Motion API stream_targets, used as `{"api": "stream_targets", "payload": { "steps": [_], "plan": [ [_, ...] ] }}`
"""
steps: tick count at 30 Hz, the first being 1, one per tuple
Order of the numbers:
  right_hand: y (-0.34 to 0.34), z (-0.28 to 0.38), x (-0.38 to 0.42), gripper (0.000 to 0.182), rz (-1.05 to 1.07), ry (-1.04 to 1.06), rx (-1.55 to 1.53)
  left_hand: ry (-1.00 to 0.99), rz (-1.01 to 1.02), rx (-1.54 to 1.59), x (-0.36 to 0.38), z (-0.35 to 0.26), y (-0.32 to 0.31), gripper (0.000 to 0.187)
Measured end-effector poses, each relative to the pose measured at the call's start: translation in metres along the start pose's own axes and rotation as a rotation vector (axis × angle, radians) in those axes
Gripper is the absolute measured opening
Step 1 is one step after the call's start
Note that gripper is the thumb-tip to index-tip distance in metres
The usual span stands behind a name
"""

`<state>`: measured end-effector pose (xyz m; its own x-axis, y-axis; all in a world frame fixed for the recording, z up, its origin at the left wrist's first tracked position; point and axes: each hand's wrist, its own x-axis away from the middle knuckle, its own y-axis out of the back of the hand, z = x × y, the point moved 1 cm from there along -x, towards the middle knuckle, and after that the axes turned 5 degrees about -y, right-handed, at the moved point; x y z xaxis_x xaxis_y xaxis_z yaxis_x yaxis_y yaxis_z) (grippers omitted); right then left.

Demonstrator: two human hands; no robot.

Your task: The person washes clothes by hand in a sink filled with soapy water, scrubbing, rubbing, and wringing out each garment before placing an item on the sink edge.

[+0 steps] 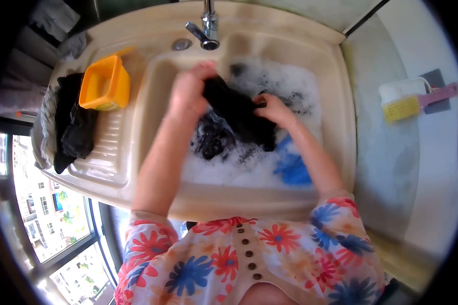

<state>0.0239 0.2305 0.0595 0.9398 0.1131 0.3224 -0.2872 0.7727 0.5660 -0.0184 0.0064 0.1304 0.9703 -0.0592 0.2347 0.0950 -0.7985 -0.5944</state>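
Observation:
A black wet cloth [236, 109] is stretched between my two hands over the sink basin. My left hand [189, 91], a little blurred, is closed on its upper left end. Farther right, my right hand [274, 110] pinches its upper edge. White suds [229, 170] fill the basin below. In the foam lie another dark cloth [212, 136], under the held one, and a blue cloth [294, 165] near my right forearm.
The faucet [209, 30] stands behind the basin. On the left drainboard [109, 147] are a yellow container [105, 84] and a pile of dark clothes [76, 124]. A yellow-bristled brush [402, 109] is at the right wall.

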Motion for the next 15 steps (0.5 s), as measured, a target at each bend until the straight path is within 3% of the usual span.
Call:
{"api": "stream_targets", "payload": {
  "steps": [1, 4, 5, 7, 10, 12, 15],
  "plan": [
    [0.011, -0.018, -0.006, 0.037, -0.018, -0.103, 0.062, -0.077, 0.004, 0.028, 0.003, -0.029, -0.001, 0.011],
    [0.065, -0.071, -0.013, 0.033, -0.229, -0.243, 0.187, -0.225, 0.025, 0.038, 0.019, -0.108, 0.004, 0.011],
    [0.083, -0.076, -0.011, 0.033, -0.273, -0.243, 0.211, -0.27, 0.015, 0.041, 0.025, -0.125, 0.004, 0.011],
    [0.108, -0.051, 0.001, 0.032, -0.372, -0.438, 0.167, -0.36, 0.015, 0.009, 0.036, -0.155, 0.005, 0.012],
    [0.135, -0.06, -0.01, 0.029, -0.515, -0.263, 0.31, -0.44, 0.158, -0.108, 0.047, -0.185, 0.008, 0.016],
    [0.146, -0.054, -0.008, 0.025, -0.559, -0.13, 0.191, -0.449, 0.281, -0.204, 0.05, -0.199, 0.009, 0.018],
    [0.155, -0.05, 0.008, 0.021, -0.536, -0.039, -0.236, -0.482, 0.209, -0.533, 0.048, -0.207, 0.027, 0.025]
  ]
}}
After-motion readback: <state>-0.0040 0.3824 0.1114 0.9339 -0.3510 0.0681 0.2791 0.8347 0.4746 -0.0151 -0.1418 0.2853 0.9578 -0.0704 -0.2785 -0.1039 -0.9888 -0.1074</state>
